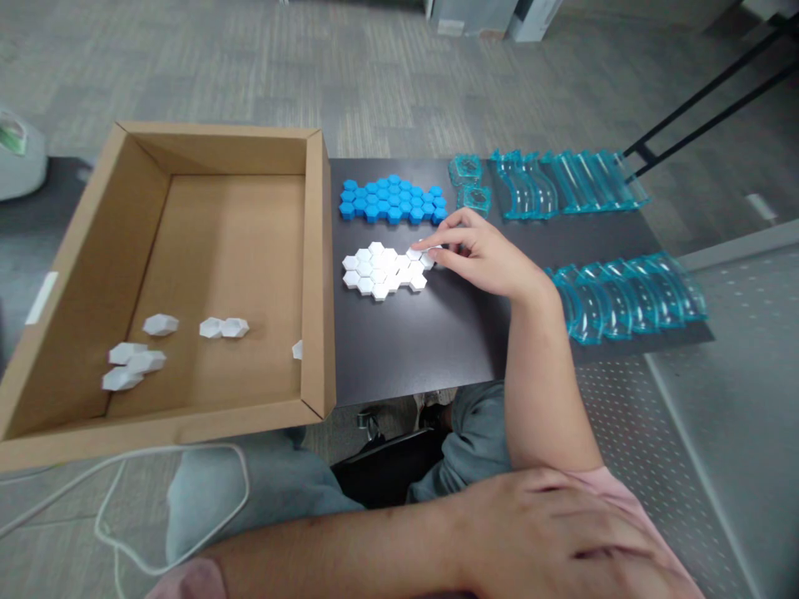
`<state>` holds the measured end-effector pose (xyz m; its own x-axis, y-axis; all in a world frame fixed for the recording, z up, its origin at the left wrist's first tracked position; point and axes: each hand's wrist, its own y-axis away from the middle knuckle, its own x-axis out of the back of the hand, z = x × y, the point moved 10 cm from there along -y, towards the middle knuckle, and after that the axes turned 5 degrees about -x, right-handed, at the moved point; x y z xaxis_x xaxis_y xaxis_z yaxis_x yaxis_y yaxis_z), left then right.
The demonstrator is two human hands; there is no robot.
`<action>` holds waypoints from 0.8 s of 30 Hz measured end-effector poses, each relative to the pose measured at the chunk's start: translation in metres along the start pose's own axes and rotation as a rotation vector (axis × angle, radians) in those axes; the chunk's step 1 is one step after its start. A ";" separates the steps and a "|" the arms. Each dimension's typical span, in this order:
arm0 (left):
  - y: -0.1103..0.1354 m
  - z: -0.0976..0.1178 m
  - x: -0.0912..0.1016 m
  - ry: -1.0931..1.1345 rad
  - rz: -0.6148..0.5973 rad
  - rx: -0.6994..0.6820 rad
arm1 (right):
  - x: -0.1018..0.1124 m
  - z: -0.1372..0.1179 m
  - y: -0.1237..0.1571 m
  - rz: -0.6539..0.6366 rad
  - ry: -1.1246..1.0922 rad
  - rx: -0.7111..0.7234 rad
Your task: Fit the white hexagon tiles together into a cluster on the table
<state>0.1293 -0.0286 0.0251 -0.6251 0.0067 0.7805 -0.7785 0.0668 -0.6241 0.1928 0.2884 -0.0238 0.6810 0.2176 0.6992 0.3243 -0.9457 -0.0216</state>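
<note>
My right hand (pixel 483 258) reaches over the black table (pixel 424 349), its fingertips pinched on a white hexagon tile (pixel 429 249) at the right edge of a cluster of white hexagon tiles (pixel 380 270). Behind this cluster lies a similar patch of blue hexagon tiles (pixel 390 200). My left hand (pixel 562 532) lies flat at the bottom of the view, fingers stretched over my right upper arm, holding nothing. Several loose white tiles (pixel 134 362) lie in the open cardboard box (pixel 315 274) to the left.
Two rows of clear teal curved pieces stand on the table's right side, one at the back (pixel 565 183) and one nearer (pixel 624 291). Two small teal pieces (pixel 468 179) sit beside the blue patch. A white cable (pixel 125 499) loops over my lap.
</note>
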 end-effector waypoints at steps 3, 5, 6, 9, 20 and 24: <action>0.000 0.001 -0.001 0.003 -0.029 -0.005 | 0.001 -0.001 0.000 0.000 0.001 0.006; 0.000 0.000 0.001 -0.009 -0.029 -0.010 | 0.001 -0.002 0.000 0.002 0.001 0.005; 0.000 0.000 0.001 -0.014 -0.035 -0.013 | 0.002 -0.002 0.000 0.003 0.001 0.006; 0.000 -0.001 0.002 -0.004 -0.025 -0.019 | 0.002 -0.004 0.000 0.003 0.001 0.015; 0.000 -0.001 0.000 0.007 -0.044 -0.018 | 0.005 0.004 0.004 0.031 0.003 -0.046; 0.000 0.001 -0.001 0.027 -0.022 -0.019 | 0.004 0.005 0.003 0.023 0.012 -0.050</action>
<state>0.1303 -0.0292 0.0244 -0.6061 0.0320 0.7948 -0.7905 0.0865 -0.6063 0.1994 0.2877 -0.0243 0.6801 0.1926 0.7074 0.2752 -0.9614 -0.0028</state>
